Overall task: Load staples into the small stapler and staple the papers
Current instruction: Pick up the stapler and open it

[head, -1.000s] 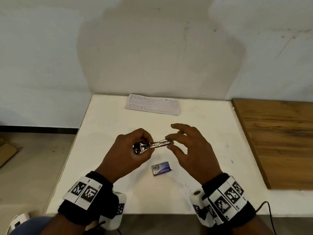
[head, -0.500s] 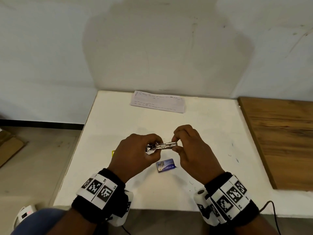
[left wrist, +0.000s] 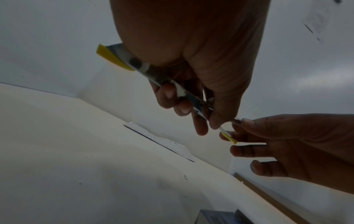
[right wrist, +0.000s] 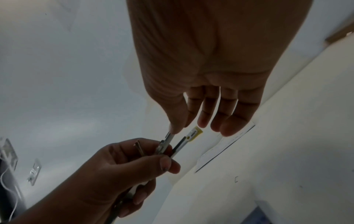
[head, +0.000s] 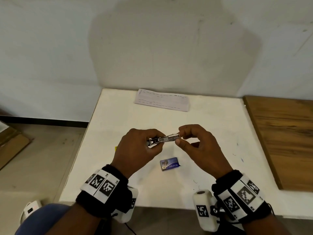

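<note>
The small stapler (head: 163,139), silver metal with yellow ends (left wrist: 113,58), is held in the air above the white table (head: 118,116). My left hand (head: 152,143) grips its rear half, fingers curled round it (left wrist: 172,97). My right hand (head: 179,137) pinches the front end of the metal magazine (right wrist: 168,140) between thumb and forefinger, its other fingers loosely bent. The stapler's yellow-tipped base (right wrist: 194,134) stands apart from the magazine. A small blue staple box (head: 169,164) lies on the table below the hands. The papers (head: 162,101) lie flat at the table's far edge.
A wooden board (head: 284,141) adjoins the table on the right. The wall stands right behind the table. A loose bent staple (left wrist: 185,177) lies on the tabletop. Cardboard (head: 11,146) sits on the floor to the left.
My right hand's fingers have curled in from a loose spread to a tight pinch on the magazine's front end. My left hand keeps its hold on the stapler.
</note>
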